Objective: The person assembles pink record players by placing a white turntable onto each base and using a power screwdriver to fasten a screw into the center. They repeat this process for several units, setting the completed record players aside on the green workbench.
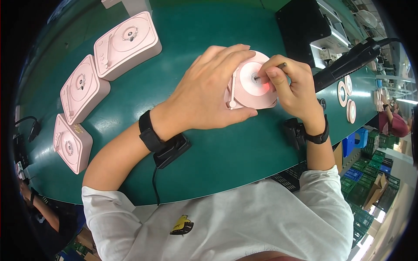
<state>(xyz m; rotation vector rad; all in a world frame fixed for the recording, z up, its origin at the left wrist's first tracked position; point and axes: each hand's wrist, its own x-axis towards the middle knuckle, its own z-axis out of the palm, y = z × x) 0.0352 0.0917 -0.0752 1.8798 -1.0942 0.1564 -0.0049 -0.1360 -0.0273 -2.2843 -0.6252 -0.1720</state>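
Observation:
A pale pink record-player-shaped device [251, 90] lies on the green table in front of me, with a ringed disc on top and a small tone arm at its left side. My left hand [209, 87] wraps over its left side, fingers along the far edge and thumb at the near edge. Pinched in my right hand [294, 89] is a thin dark rod-like tool [282, 65]; its lower end appears to meet the disc's centre. Reddish light falls on the disc beside my right fingers. My left palm covers part of the device.
Three similar pink devices [127, 43] stand in a curved row at the left. Right of my hands are a black cylindrical tool [348, 63] with a cable, a black machine [300, 32] and several pink rings [342, 94]. Other people work at both sides; crates [365, 178] stand lower right.

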